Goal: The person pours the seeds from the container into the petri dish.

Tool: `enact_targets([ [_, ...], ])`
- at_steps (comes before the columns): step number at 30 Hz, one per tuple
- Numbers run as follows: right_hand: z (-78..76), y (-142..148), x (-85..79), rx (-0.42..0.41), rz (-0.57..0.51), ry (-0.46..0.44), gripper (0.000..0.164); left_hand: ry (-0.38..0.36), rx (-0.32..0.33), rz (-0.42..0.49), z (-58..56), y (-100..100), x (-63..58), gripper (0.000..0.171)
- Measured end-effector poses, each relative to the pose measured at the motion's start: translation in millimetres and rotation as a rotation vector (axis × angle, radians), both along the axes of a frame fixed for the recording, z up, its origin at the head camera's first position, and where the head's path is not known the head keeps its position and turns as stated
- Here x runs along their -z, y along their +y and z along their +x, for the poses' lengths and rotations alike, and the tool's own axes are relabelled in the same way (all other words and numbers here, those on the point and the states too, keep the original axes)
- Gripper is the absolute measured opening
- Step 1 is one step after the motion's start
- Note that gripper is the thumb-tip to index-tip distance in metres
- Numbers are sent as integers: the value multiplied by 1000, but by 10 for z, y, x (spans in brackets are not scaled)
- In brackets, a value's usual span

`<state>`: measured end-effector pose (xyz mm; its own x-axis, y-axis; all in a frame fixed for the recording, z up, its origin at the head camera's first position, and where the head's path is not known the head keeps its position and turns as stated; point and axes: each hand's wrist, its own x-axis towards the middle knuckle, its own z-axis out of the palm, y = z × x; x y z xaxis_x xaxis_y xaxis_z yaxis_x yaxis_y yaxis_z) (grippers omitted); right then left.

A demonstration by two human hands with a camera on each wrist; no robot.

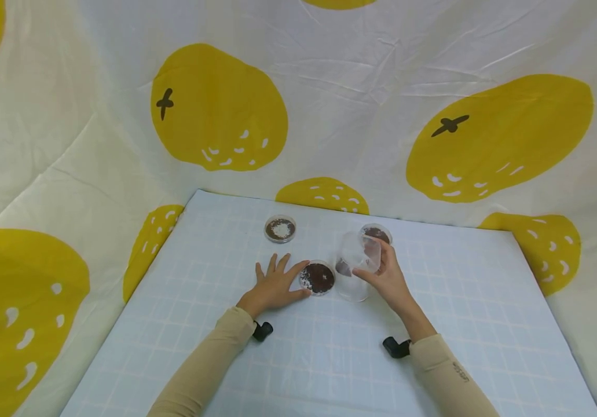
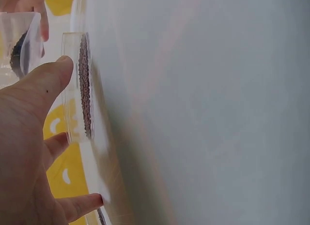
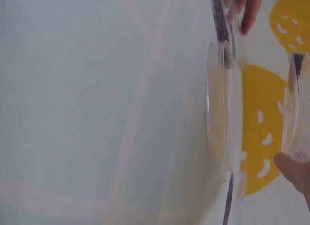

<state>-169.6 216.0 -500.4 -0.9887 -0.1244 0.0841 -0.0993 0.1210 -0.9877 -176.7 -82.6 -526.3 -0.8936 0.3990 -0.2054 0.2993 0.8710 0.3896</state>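
Note:
My left hand (image 1: 273,288) spreads its fingers on the cloth. Its thumb and index finger hold the rim of a round clear petri dish (image 1: 318,278) from two sides; dark brown granules with some white bits lie inside. My right hand (image 1: 393,282) grips a translucent plastic tub (image 1: 356,249) between thumb and fingers, tilted in the air. Some dark material (image 2: 17,55) shows through its wall in the left wrist view. Below the tub, a clear petri dish (image 3: 225,113) lies on the cloth, with no dark layer showing in the right wrist view.
A petri dish (image 1: 279,229) with dark granules and a white heap stands at the back left. Another dish (image 1: 376,231) with dark granules stands behind the right hand, partly hidden. A pale blue checked cloth (image 1: 298,370) covers the table; a fruit-print curtain (image 1: 340,116) hangs behind.

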Motion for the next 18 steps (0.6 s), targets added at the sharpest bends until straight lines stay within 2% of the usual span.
enact_targets([
  [5,8,72,-26,21,-54,-7,92,1,0,2,-1,-1,4,78],
  [18,41,459,-55,94,86,-1,98,0,0,4,-5,-1,9,79],
])
